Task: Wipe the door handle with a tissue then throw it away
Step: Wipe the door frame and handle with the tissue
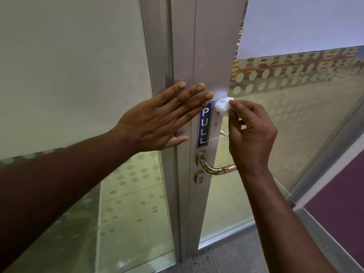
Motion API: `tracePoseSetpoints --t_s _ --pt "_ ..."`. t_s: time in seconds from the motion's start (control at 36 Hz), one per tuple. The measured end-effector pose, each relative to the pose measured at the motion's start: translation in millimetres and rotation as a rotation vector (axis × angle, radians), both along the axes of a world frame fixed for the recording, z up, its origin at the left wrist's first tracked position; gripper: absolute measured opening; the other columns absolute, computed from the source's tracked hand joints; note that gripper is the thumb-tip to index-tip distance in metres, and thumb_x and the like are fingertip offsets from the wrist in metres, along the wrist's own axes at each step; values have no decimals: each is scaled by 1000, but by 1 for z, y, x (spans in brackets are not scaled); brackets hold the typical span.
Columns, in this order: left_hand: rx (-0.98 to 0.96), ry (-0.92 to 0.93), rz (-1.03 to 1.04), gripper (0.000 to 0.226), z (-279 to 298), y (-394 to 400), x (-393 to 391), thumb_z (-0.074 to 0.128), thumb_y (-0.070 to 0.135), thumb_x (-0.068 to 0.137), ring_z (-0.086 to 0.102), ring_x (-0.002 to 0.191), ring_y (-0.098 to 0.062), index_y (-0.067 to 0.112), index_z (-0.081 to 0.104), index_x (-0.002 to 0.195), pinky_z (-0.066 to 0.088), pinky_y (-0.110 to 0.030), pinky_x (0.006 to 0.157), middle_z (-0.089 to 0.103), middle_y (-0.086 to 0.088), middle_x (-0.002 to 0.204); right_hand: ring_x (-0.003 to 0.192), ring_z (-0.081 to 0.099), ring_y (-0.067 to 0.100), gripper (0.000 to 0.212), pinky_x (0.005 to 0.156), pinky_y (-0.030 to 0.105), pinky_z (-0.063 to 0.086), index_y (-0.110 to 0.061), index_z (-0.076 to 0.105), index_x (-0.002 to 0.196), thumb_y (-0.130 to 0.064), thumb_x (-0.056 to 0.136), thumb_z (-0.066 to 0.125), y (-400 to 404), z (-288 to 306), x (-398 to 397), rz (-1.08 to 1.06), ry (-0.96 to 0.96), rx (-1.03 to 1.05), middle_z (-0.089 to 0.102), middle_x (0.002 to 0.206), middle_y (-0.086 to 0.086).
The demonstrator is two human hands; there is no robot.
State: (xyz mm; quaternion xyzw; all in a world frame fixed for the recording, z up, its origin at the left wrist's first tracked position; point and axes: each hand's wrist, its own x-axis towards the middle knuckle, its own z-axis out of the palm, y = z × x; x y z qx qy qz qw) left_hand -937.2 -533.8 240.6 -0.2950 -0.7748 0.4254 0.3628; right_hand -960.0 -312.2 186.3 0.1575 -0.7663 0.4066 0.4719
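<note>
Left hand [161, 119]: one, open, flat against the door frame [183, 56].
Right hand [252, 133]: one, pinching one wadded tissue [222, 105].
Door handle [214, 168]: one, below, untouched.
PULL sign [204, 125]: one.

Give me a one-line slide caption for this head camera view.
Left hand braces the door frame while right hand holds tissue above the handle.

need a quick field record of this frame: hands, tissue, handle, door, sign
left hand: open, flat against the door frame, holds nothing
right hand: fingers pinch a crumpled white tissue
tissue position: at the door edge above the handle, beside the top of the PULL sign
door handle: metal lever, partly hidden behind the right hand, tissue not on it
keyhole: just below the handle
door: slightly ajar
</note>
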Motion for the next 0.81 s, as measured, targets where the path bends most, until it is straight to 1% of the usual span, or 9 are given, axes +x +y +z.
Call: tracePoseSetpoints --t_s 0.11,0.17,0.25,0.42,0.5,0.56,0.61,0.69,0.81 --pt "9 -14 10 83 0 1 1 -1 61 103 1 157 -32 4 -6 162 2 -44 126 -6 -17 170 94 61 12 25 82 8 46 -6 70 118 -16 96 62 -8 -2 -2 1 7 18 66 111 11" --pt "11 -19 11 82 1 1 1 -2 60 103 1 157 -32 3 -7 162 3 -44 126 -7 -17 170 96 58 8 28 82 4 42 -7 68 119 -22 96 64 -12 -5 -3 17 -30 63 64 115 12" --pt "4 -12 11 82 1 1 1 -4 60 103 2 157 -32 3 -6 162 4 -44 126 -5 -17 170 98 60 13 30 82 10 43 -9 68 119 -26 94 67 -17 -11 -5 19 -67 127 63 118 12" --pt "13 -39 18 82 2 2 2 -6 60 103 3 157 -32 4 -6 162 5 -45 126 -4 -17 170 93 65 16 23 79 25 54 -9 69 114 -23 96 64 -14 -6 -11 30 -31 120 70 107 9" --pt "14 -35 13 82 2 2 2 -7 60 102 4 157 -32 4 -6 162 5 -45 126 -3 -17 170 90 63 13 25 76 14 46 -9 68 120 -22 98 62 -13 -3 -15 5 -46 145 69 107 10" --pt "15 -30 9 82 2 1 2 -6 59 103 4 157 -32 4 -5 162 6 -44 126 -3 -17 170 88 61 10 23 76 5 38 -10 69 118 -18 97 62 -14 -5 -16 -8 -40 164 68 105 9" --pt "16 -35 11 81 2 2 2 -6 59 103 4 157 -32 4 -5 162 6 -44 126 -3 -17 170 85 56 5 21 76 -1 35 -9 71 114 -16 96 62 -14 -7 -18 -2 -30 156 68 102 8" --pt "16 -33 8 81 2 2 2 -5 58 103 4 157 -32 3 -5 162 5 -45 126 -5 -17 169 84 56 3 18 76 -1 37 -9 72 110 -14 95 63 -15 -15 -19 3 -30 135 68 98 7" --pt "13 -24 8 81 2 2 3 -6 58 103 4 157 -32 2 -6 162 4 -45 126 -11 -18 167 83 62 9 16 75 10 46 -7 73 108 -12 94 66 -15 -28 -16 7 -71 140 69 97 8"
